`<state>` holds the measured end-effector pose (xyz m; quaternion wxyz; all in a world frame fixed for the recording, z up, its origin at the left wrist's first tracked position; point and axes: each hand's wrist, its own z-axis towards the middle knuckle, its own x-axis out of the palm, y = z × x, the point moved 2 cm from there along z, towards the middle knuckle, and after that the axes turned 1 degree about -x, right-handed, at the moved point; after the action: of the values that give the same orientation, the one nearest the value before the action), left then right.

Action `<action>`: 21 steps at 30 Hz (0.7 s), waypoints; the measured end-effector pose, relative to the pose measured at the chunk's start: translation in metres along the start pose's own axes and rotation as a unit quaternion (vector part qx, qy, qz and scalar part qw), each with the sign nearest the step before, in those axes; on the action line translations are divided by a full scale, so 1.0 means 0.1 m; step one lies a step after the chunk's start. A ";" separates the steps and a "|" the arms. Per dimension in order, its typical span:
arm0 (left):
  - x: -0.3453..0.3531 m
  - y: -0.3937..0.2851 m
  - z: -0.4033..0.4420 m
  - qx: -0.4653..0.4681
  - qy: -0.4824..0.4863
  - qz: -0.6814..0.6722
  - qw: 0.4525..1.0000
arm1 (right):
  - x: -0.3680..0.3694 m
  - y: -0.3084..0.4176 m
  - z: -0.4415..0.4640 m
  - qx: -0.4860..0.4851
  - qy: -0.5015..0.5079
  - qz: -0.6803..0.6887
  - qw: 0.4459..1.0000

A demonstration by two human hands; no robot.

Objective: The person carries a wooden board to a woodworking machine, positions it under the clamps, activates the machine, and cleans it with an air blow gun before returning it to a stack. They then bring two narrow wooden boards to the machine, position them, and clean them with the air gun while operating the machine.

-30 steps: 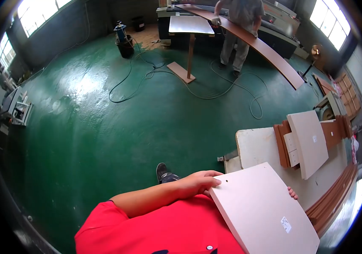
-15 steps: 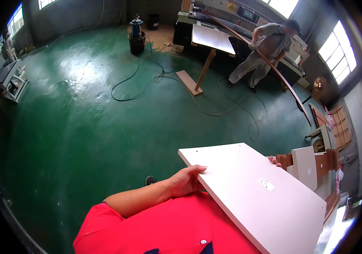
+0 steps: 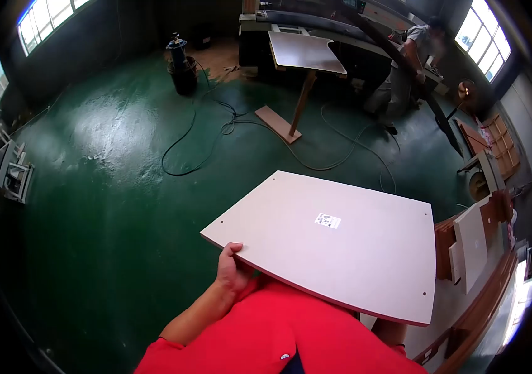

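Note:
A white rectangular board (image 3: 341, 249) with a printed label (image 3: 328, 220) and small holes near its corners spans the lower middle of the head view, held in front of my red shirt. My left hand (image 3: 233, 269) is closed on the board's near left edge, with the thumb on top and the fingers underneath. My right forearm (image 3: 392, 331) shows below the near right edge and passes under the board, which hides my right hand.
A person (image 3: 403, 71) carries a long dark strip beside a machine. A small table (image 3: 306, 53) stands ahead on a wooden post. Cables (image 3: 228, 121) lie across the green floor (image 3: 104, 249). Brown and white panels (image 3: 473, 240) stand at right. A blue-topped device (image 3: 179, 53) sits on a black bucket.
The board has turned and shifted left, and lies flatter to view. My right fingers, earlier visible at its far edge, are now hidden. The other person has moved right with the strip.

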<state>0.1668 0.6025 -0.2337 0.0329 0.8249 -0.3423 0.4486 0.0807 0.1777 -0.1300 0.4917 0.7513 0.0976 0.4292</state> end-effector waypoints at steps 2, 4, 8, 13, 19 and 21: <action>0.04 -0.28 0.33 0.045 -0.003 -0.011 0.999 | 0.20 -0.16 0.25 0.018 -0.006 0.002 1.000; 0.11 -0.63 0.68 0.064 0.008 -0.003 0.998 | 0.40 -0.35 0.65 0.057 0.023 0.003 0.998; 0.37 -1.41 1.20 0.082 0.063 -0.010 0.995 | 0.71 -0.76 1.43 0.086 0.116 -0.107 0.984; 1.29 -2.64 1.81 0.226 0.110 0.009 0.968 | 1.87 -1.24 2.54 0.115 0.174 -0.087 0.974; 1.89 -3.69 2.62 0.283 0.190 0.056 0.939 | 2.75 -1.98 3.56 0.180 0.179 0.003 0.967; 2.11 -3.79 2.93 0.308 0.108 0.024 0.945 | 2.98 -2.11 3.71 0.219 0.171 0.041 0.960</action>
<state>0.6787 0.6737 -0.1512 -0.1969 0.7326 -0.2014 0.6196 0.5961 0.2095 -0.1944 0.2733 0.7590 0.2408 0.5397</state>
